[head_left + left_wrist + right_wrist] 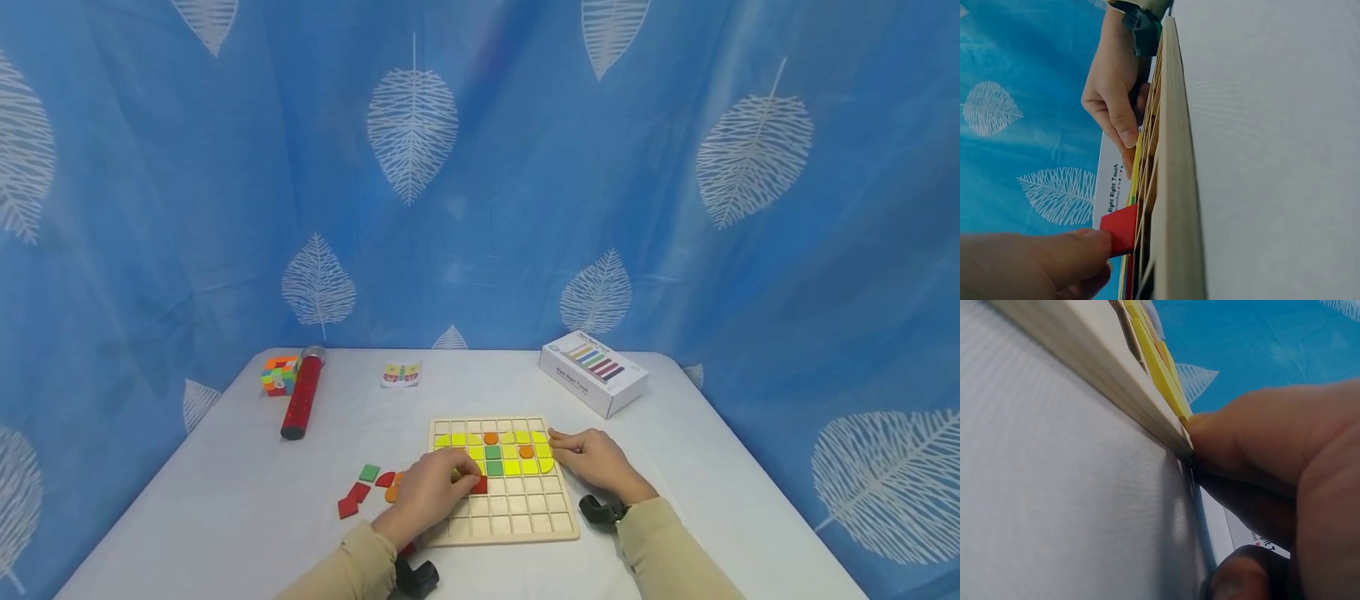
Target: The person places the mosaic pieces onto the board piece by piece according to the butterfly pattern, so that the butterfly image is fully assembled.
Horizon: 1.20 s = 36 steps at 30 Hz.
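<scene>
In the head view, my left hand is over the left part of a wooden grid board. Its thumb and fingertips pinch a red square tile, which stands tilted at the grid in the left wrist view. My right hand is at the board's right edge, thumb and forefinger extended against the rim near a yellow tile. Yellow tiles, orange round tiles and green square tiles fill cells in the upper rows. The left hand hides some of the cells.
Left of the board lie loose tiles: a green square, red squares and red and orange pieces. Farther back are a puzzle cube, a red cylinder, a small butterfly card and a white box.
</scene>
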Available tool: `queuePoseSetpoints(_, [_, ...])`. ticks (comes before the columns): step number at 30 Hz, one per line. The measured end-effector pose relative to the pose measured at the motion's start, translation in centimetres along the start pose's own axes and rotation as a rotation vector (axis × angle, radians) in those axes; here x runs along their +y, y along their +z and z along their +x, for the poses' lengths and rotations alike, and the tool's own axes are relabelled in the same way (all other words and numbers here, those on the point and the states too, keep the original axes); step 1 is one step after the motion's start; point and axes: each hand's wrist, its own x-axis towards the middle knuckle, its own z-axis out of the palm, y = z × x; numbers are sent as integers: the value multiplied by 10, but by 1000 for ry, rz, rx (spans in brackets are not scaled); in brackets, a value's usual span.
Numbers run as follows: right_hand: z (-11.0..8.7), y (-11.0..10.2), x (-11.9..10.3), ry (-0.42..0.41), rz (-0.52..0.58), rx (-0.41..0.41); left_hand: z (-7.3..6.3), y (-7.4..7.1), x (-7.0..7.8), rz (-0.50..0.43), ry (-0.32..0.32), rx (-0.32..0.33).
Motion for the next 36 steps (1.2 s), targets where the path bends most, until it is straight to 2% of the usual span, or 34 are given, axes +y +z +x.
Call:
queuePoseSetpoints(3, [-1, -1, 0, -6, -15, 2, -1, 0, 0, 65, 20, 5])
queuePoseSetpoints(7, [-2, -2, 0, -23, -39, 2, -2, 0, 1, 113, 15, 12])
queuePoseSetpoints(9, [-2, -3, 1, -28, -41, 0, -2, -2, 0, 101, -10, 21])
queuePoseSetpoints(12, [-2, -2, 1, -33, -42, -6, -4, -13, -6, 71, -84, 59])
queuePoseSetpoints(15, [-1, -2, 1, -30, -37, -15, -6, -33, -22, 56, -198, 98])
queuePoseSetpoints(18, [-1, -3, -1, -24, -34, -12, -9, -60, -45, 62, -307, 115])
queuePoseSetpoints(21, [-1, -5, -3, -34, -31, -13, -15, -87, -68, 78, -394, 76])
queuePoseSetpoints(24, [0, -6, -5, -44, -34, -17, -20, -103, -83, 86, -456, -12])
queuePoseSetpoints(27, [0, -6, -5, -38, -35, -19, -21, -107, -91, 67, -494, -94])
queuePoseSetpoints(29, [0, -5, -5, -26, -36, -20, -21, -104, -93, 55, -496, -119])
queuePoseSetpoints(36, [-2, -3, -2, -13, -21, -19, -20, -96, -91, 22, -487, -115])
